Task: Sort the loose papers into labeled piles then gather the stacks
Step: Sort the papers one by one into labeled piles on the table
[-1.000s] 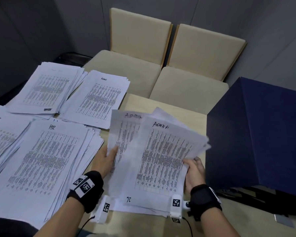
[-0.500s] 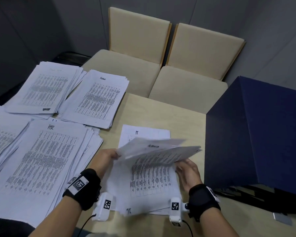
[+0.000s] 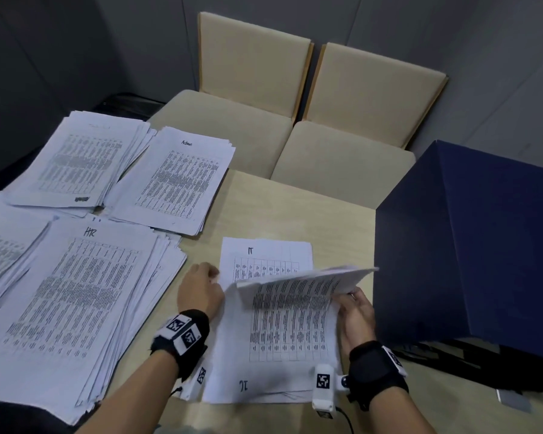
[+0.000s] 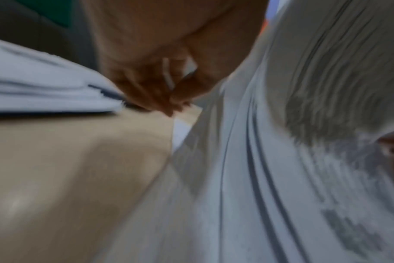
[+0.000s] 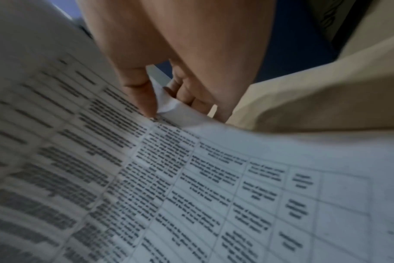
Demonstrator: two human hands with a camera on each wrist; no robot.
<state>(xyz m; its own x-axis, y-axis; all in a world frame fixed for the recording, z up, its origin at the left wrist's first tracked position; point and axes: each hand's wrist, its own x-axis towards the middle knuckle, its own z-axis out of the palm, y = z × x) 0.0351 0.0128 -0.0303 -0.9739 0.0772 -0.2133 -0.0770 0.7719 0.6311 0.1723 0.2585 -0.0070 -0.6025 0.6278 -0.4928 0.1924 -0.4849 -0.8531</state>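
The person's left hand point(image 3: 201, 292) sits at the left edge of the loose papers point(image 3: 282, 333) on the table point(image 3: 282, 208). Its fingers are curled, thumb and fingertips pinched together; the left wrist view is blurred, so whether a sheet edge lies in that pinch cannot be told.

The right hand point(image 3: 356, 311) pinches the right edge of a few lifted sheets point(image 3: 311, 277) between thumb and fingers. These sheets bend upward above the remaining papers. A sheet marked IT point(image 3: 265, 255) lies flat beneath them, its far end exposed.

Sorted piles occupy the left of the table:
- HR pile point(image 3: 76, 308), nearest
- IT pile point(image 3: 0, 249), at the far left
- Admin pile point(image 3: 176, 180), farther back
- a fourth pile point(image 3: 79, 158), label unreadable

A dark blue box point(image 3: 470, 245) stands just right of the right hand.
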